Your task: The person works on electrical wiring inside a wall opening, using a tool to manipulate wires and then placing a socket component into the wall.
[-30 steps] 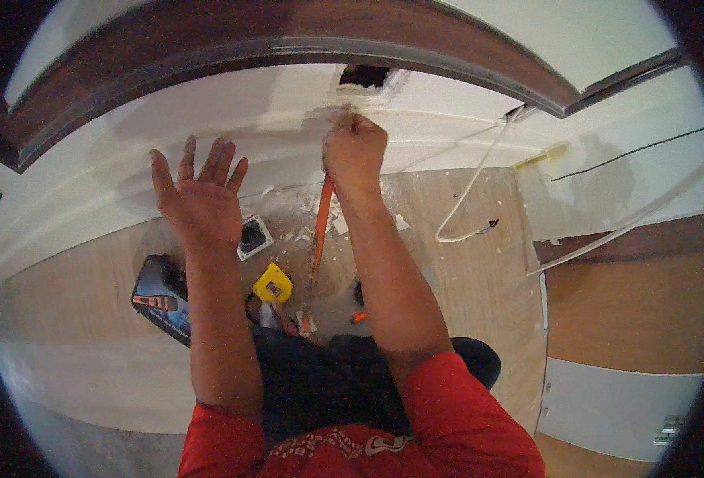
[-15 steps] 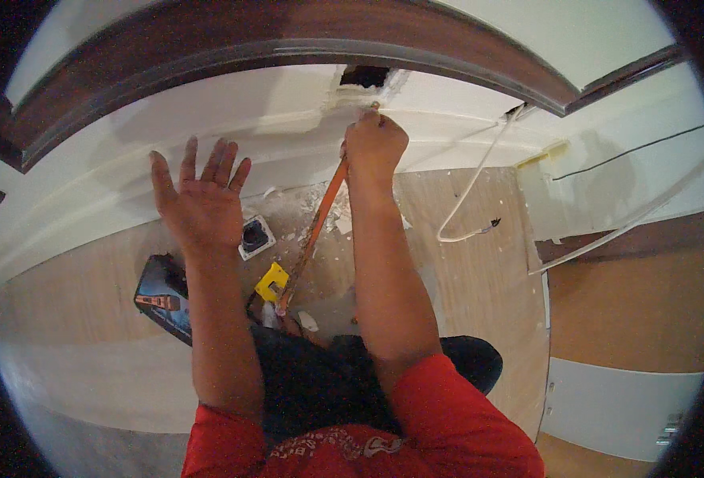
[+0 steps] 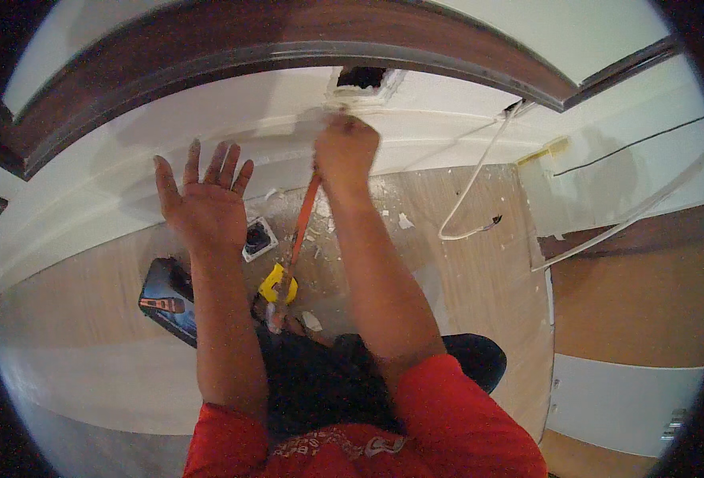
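Note:
My left hand [image 3: 209,195] is raised open near the wall, fingers spread and palm showing, with nothing in it. In a closed grip, my right hand [image 3: 346,155] holds a long orange bar-shaped tool [image 3: 306,211] just below a square hole [image 3: 361,78] in the white wall. The tool slants down from the fist toward my lap, its lower part worn and dirty; its exact kind is unclear. Motion blur hides what lies at the top of the fist. A yellow tape measure [image 3: 275,285] is on the floor beside the tool's lower end.
White plaster chips [image 3: 328,227] litter the floor under the wall. A square white wall box [image 3: 259,238] and a dark tool box [image 3: 167,299] lie by my left forearm. White cable [image 3: 473,191] hangs from another wall opening at right. A dark wooden ledge [image 3: 288,33] runs above.
My right hand has moved left along the wall with the orange tool, which now stands steeper. The left hand stays raised and open, barely shifted.

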Demonstrator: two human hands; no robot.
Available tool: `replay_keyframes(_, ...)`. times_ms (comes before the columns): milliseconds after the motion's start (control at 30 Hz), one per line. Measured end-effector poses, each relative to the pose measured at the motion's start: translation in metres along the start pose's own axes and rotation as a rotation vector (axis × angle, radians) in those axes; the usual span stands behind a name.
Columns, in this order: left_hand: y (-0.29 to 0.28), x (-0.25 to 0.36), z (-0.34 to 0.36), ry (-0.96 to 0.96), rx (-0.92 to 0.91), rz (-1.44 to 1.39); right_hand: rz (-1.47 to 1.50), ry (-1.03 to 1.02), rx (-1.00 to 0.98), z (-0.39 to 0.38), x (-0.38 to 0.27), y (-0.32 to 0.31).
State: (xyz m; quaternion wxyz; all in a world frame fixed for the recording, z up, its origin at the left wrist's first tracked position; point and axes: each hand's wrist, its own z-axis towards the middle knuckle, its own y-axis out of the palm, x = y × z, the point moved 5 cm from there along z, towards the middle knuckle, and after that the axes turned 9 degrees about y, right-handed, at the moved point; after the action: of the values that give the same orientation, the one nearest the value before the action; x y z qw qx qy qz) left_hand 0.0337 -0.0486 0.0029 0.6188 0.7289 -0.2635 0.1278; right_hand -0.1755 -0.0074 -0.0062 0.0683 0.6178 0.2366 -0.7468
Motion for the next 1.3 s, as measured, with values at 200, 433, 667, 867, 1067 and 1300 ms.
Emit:
replay_keyframes(200, 0.010, -0.006, -0.004, -0.022, -0.063, 0.005, -0.003, 0.002, -0.044, 0.009, 0.006, 0.002)
replay_keyframes(433, 0.006, -0.003, -0.004, -0.020, -0.047, -0.004, 0.213, 0.213, -0.127, 0.003, 0.000, -0.003)
replay_keyframes(667, 0.004, -0.003, -0.003, -0.007, 0.011, -0.012, 0.095, 0.156, -0.155, 0.000, -0.004, -0.006)
replay_keyframes(867, 0.014, -0.010, -0.005, -0.028, -0.022, -0.028, 0.027, -0.029, -0.113, 0.010, 0.000, -0.012)
replay_keyframes(1067, 0.012, -0.005, -0.007, -0.009, -0.006, -0.009, 0.148, 0.259, -0.250, 0.010, -0.001, -0.016)
replay_keyframes(1300, 0.012, -0.006, -0.006, -0.011, -0.043, 0.036, 0.024, -0.189, -0.293, 0.008, 0.015, 0.011)
